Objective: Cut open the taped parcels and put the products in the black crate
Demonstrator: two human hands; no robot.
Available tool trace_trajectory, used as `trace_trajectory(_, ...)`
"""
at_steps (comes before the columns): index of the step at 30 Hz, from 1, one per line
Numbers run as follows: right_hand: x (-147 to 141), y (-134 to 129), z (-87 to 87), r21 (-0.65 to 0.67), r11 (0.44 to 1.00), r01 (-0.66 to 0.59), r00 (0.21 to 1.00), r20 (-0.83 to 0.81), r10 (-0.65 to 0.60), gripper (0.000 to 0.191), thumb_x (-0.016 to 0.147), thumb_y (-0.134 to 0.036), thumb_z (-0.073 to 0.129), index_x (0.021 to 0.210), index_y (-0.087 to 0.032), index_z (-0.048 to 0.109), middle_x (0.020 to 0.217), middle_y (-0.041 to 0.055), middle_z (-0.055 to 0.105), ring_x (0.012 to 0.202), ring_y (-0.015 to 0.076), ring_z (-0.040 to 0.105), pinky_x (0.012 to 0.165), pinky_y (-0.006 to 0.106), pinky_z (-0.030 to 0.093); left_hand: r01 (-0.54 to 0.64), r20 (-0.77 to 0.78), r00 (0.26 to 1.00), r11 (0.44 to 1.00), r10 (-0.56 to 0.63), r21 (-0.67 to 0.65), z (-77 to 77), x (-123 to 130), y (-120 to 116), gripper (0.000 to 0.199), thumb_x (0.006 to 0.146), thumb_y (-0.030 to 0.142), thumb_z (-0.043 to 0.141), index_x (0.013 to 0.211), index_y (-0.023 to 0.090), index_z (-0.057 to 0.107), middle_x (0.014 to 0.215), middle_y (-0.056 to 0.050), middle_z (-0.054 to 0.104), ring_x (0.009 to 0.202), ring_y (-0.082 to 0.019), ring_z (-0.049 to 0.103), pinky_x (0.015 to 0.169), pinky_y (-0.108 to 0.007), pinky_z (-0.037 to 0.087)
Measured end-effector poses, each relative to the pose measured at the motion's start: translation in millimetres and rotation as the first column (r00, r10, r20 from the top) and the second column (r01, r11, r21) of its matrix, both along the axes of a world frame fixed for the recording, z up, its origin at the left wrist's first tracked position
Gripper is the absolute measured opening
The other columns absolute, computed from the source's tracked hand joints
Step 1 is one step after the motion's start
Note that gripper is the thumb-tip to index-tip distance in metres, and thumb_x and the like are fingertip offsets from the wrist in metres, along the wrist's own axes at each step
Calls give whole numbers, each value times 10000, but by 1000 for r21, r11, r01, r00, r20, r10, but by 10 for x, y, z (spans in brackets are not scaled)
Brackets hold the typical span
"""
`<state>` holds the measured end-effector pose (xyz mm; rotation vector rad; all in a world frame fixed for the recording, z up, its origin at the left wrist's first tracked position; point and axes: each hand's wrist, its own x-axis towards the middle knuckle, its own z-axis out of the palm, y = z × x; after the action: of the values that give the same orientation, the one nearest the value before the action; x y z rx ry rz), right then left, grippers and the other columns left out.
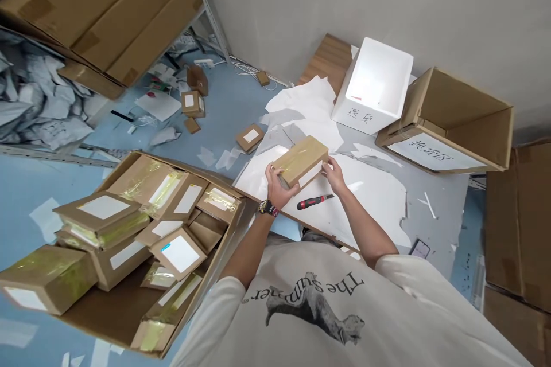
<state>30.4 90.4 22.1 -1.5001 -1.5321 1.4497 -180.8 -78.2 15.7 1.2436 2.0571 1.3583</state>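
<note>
Okay, so a taped cardboard box is held above the near part of the white-covered table: its left end is clasped by the half-closed left hand, its right end by the right hand's bent fingertips. A red-and-black utility knife is parked just nearer.
</note>
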Motion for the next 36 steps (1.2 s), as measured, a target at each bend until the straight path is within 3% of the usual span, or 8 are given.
trace_trajectory(4,141,130,34,-173,976,129,991,-11,-133,590,872,-528,638,1400,-276,709,1464,121,727,1150,247,733,1007,437,651,77,18,997,997,-77,-28,-189,277,102,798,733,344,1044,1369,226,577,1769,-229,315,1707,-454,431,1391,-644,442)
trace_trajectory(9,261,118,-11,-139,968,208,978,25,-206,473,772,-490,607,1175,-273,724,1208,79,769,1065,274,743,972,478,663,189,125,978,966,-169,-174,-278,547,89,848,646,217,1060,1399,211,671,1803,-224,334,1687,-483,464,1393,-656,464)
trace_trajectory(12,216,175,-67,211,943,256,938,183,-295,435,792,-461,575,1116,-226,746,1126,123,765,1153,367,732,1110,621,597,297,93,954,936,-284,-188,-212,441,10,813,713,282,1064,1458,257,737,1820,-191,403,1713,-454,449,1420,-579,450)
trace_trajectory(14,27,213,-31,488,843,226,915,191,-356,436,830,-426,569,1155,-209,763,1211,188,762,1255,442,710,1180,705,532,280,63,960,943,-273,-181,-143,244,-123,774,817,347,1014,1530,281,722,1815,-152,467,1762,-419,386,1459,-564,385)
trace_trajectory(19,-1037,-62,355,722,675,-154,979,205,4,406,936,-369,592,1232,-208,819,1285,212,784,1318,438,718,1190,661,536,-47,77,995,993,56,-106,-3,-457,-850,839,951,403,899,1698,226,559,1735,-189,585,1675,-368,523,1429,-611,409)
trace_trajectory(23,-2092,-613,520,651,676,-346,933,164,320,419,992,-400,566,1234,-173,822,1254,199,811,1246,376,749,1160,585,566,-305,97,944,947,315,-105,95,-1029,-1637,756,1015,347,792,1716,243,529,1687,-170,637,1609,-345,589,1387,-597,464)
trace_trajectory(27,-2899,-1242,439,494,639,-589,781,147,607,441,1015,-483,579,1219,-186,832,1232,180,837,1177,343,777,1122,544,593,-453,105,881,886,462,-100,218,-1476,-2325,696,1016,319,746,1687,261,573,1666,-139,674,1582,-326,630,1378,-564,488)
trace_trajectory(36,-4117,-2410,422,274,294,-916,356,212,910,400,982,-518,633,1169,-255,869,1261,148,865,1160,360,785,1111,558,613,-805,297,536,585,790,-103,-62,-2262,-3375,550,980,345,785,1511,236,695,1523,-168,763,1428,-338,741,1239,-606,594)
